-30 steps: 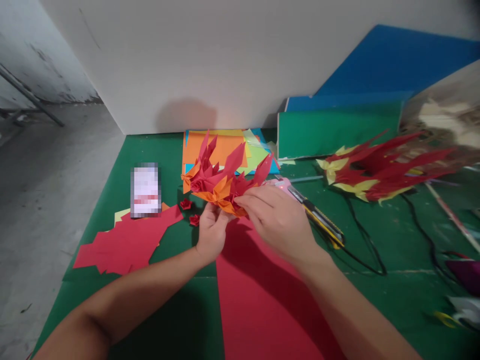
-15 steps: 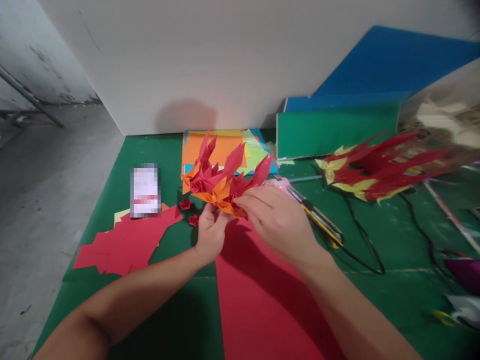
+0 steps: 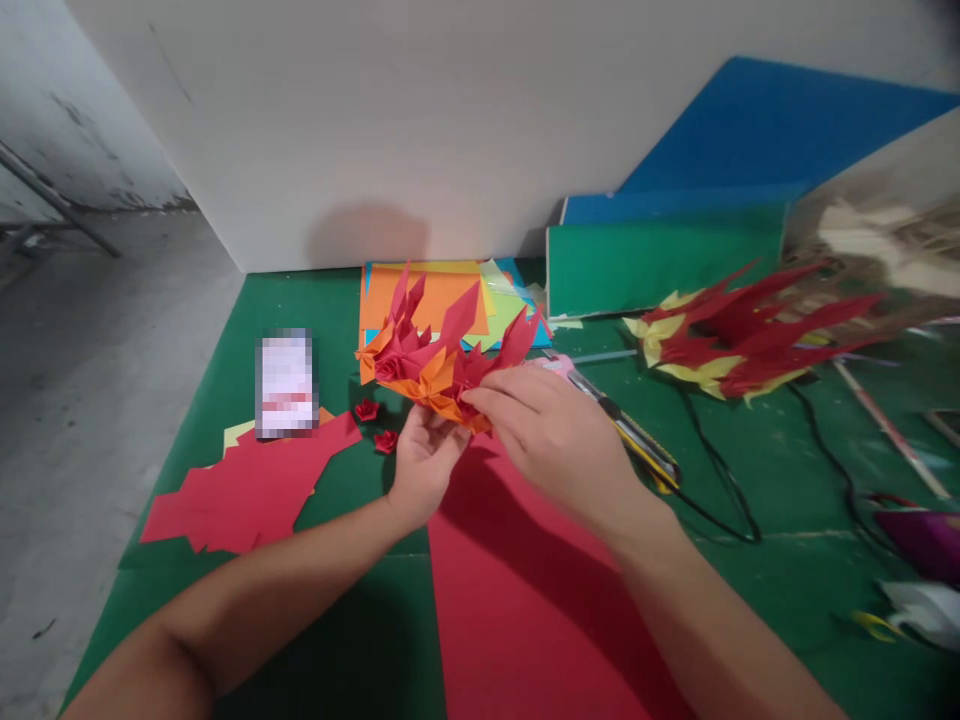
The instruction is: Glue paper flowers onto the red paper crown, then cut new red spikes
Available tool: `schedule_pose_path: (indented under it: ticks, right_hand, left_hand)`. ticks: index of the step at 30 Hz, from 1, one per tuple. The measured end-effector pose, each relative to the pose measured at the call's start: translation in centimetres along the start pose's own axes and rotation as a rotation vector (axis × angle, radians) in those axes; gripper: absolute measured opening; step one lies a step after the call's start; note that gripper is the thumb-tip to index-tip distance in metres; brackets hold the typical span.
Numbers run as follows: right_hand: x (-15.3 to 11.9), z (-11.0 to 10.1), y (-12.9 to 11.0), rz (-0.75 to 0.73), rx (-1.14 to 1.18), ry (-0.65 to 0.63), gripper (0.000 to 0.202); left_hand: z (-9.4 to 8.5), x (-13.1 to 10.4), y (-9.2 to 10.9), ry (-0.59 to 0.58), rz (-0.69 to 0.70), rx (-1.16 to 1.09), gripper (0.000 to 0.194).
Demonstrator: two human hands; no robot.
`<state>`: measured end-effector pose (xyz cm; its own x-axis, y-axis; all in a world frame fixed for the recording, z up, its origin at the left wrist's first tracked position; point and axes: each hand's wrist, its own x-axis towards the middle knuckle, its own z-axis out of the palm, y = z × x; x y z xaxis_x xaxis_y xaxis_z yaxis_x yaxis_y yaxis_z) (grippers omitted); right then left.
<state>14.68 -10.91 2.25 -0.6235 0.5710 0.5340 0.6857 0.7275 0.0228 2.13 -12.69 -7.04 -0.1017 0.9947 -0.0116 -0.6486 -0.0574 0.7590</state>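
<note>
A folded-paper crown (image 3: pixel 431 375) with red spikes and orange petal flowers is held up above the table. My left hand (image 3: pixel 426 462) grips its lower edge from beneath, thumb and fingers closed on it. At the crown's right side, my right hand (image 3: pixel 551 425) is closed, fingertips pinched against the red and orange folds; whether a small piece sits between them is hidden. Two small red paper flowers, one (image 3: pixel 367 409) behind the other (image 3: pixel 386 441), lie left of my left hand. Beneath both hands stretches a large red paper sheet (image 3: pixel 517 590).
Red paper scraps (image 3: pixel 247 490) and a blurred-out pale rectangle (image 3: pixel 286 385) lie left. Coloured sheets (image 3: pixel 427 295) rest against the white board (image 3: pixel 420 120). At right are a yellow-black utility knife (image 3: pixel 637 440), a black cable (image 3: pixel 720 500) and another red-and-yellow paper crown (image 3: pixel 750 340).
The whole view has shifted slightly. Both hands keep almost the same places on the crown, and nothing is visibly taken up or let go.
</note>
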Motion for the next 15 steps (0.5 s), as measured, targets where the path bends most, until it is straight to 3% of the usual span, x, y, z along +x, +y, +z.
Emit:
schedule_pose_path:
  ticks: [8, 12, 15]
  right_hand:
    - [0.1, -2.8, 1.6, 0.136, -0.056, 0.058, 0.031]
    - [-0.7, -1.0, 3.3, 0.366, -0.025, -0.075, 0.029]
    - [-1.2, 1.0, 4.1, 0.470, 0.126, -0.188, 0.037]
  left_hand:
    - [-0.1, 0.3, -0.3, 0.023, 0.082, -0.007, 0.037]
    - [-0.2, 0.4, -0.3, 0.024, 0.093, 0.021, 0.037]
    - [-0.3, 0.6, -0.4, 0.056, 0.108, 0.051, 0.036]
